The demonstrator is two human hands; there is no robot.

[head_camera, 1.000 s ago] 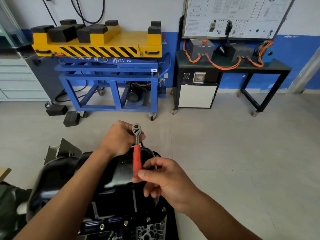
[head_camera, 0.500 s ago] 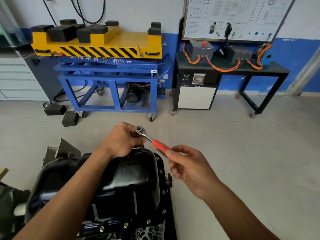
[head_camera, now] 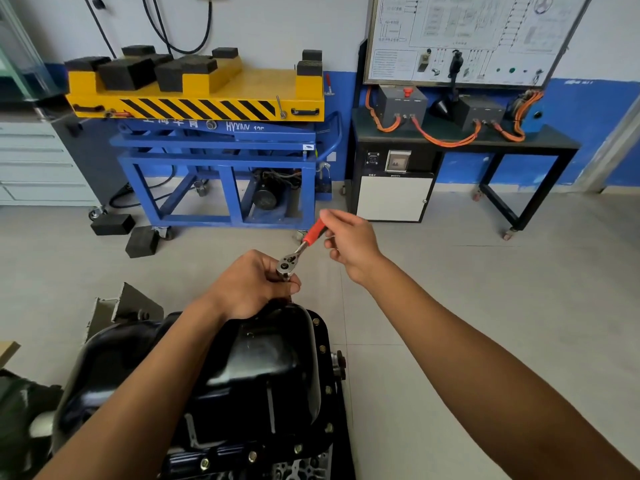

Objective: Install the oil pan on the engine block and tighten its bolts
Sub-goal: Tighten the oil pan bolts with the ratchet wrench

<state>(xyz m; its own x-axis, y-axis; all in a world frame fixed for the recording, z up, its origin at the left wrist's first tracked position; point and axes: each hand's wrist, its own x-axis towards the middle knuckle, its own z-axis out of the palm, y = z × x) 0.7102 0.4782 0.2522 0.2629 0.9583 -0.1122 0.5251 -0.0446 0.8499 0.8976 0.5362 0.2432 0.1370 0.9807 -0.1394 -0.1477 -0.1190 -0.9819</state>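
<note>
The glossy black oil pan (head_camera: 263,368) sits on the engine block (head_camera: 304,469) at the bottom centre, with several bolts (head_camera: 322,348) along its right and near flange. At the pan's far end my left hand (head_camera: 252,285) curls around the stem under the ratchet wrench's (head_camera: 298,252) steel head. My right hand (head_camera: 349,237) pinches the wrench's red handle, which points up and to the right. The bolt under the socket is hidden by my left hand.
A blue and yellow lift cart (head_camera: 221,140) stands ahead, with black rubber blocks (head_camera: 142,242) on the floor near its left wheel. To the right is a black bench (head_camera: 464,143) with orange cables. Grey drawers (head_camera: 38,164) are at the left. A grey bracket (head_camera: 128,306) lies beside the pan.
My right hand has swung the red handle from pointing toward me, round to the right, then away to the upper right. My left hand has stayed at the wrench head.
</note>
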